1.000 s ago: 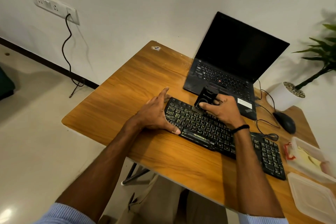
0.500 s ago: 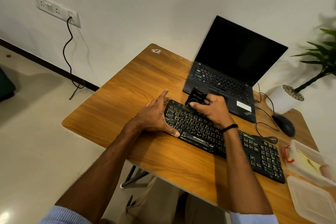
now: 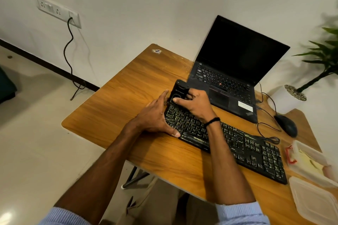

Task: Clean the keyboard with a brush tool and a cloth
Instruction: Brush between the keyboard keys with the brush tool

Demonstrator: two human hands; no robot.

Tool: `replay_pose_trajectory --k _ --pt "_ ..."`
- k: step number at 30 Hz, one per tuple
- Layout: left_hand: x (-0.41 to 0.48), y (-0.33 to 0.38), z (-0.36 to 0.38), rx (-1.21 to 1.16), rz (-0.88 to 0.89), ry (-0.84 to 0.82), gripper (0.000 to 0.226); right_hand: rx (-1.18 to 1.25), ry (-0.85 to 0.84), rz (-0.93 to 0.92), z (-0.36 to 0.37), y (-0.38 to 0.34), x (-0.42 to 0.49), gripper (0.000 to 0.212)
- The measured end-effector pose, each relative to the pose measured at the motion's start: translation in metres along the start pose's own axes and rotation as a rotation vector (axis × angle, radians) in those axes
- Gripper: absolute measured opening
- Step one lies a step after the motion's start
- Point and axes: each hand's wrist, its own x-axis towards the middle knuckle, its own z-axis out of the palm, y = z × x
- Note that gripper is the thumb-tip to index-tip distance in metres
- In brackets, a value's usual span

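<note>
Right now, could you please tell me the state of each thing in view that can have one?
laptop, lid open, screen dark.
keyboard, lying flat, braced at its left end by the left hand.
brush tool, gripped by the right hand, at the keyboard's far left corner.
container, open, lid lying beside it.
mouse, untouched.
wall cable, plugged into the socket.

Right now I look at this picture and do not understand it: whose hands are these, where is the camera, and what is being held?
No machine here: a person works bare-handed, and the camera, worn on the head, looks down. The left hand rests against the left end of the long black keyboard. The right hand grips a small black brush tool at that keyboard's far corner. On the brown wooden table lie an open black laptop, a black mouse and clear plastic boxes.
</note>
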Motion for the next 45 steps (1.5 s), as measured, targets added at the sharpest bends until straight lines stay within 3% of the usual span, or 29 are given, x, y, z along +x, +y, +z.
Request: replay_pose_trajectory --k 3,9,20,29,37,42,45 --pt "0.001 -0.001 0.000 0.007 0.013 -0.007 0.163 -0.033 0.046 0.020 -0.025 0.014 -0.008 0.035" --pt "0.001 -0.001 0.001 0.004 0.029 -0.015 0.162 -0.015 0.154 0.077 -0.071 0.044 -0.028 0.056" --pt "-0.001 0.002 0.001 0.015 0.015 0.009 0.162 -0.039 0.040 -0.023 0.003 0.008 0.003 0.043" --pt "0.001 -0.003 0.002 0.005 0.027 -0.007 0.164 -0.003 0.154 0.083 -0.056 0.044 -0.020 0.055" --pt "-0.001 0.001 0.001 0.020 0.029 0.003 0.161 0.050 0.108 -0.015 0.011 0.008 0.000 0.042" --pt "0.001 -0.001 0.001 0.027 0.031 -0.023 0.160 -0.112 0.253 -0.039 0.012 0.004 0.005 0.037" --pt "0.001 -0.001 -0.004 0.003 0.024 -0.077 0.157 -0.030 0.105 0.007 0.011 0.007 -0.001 0.038"
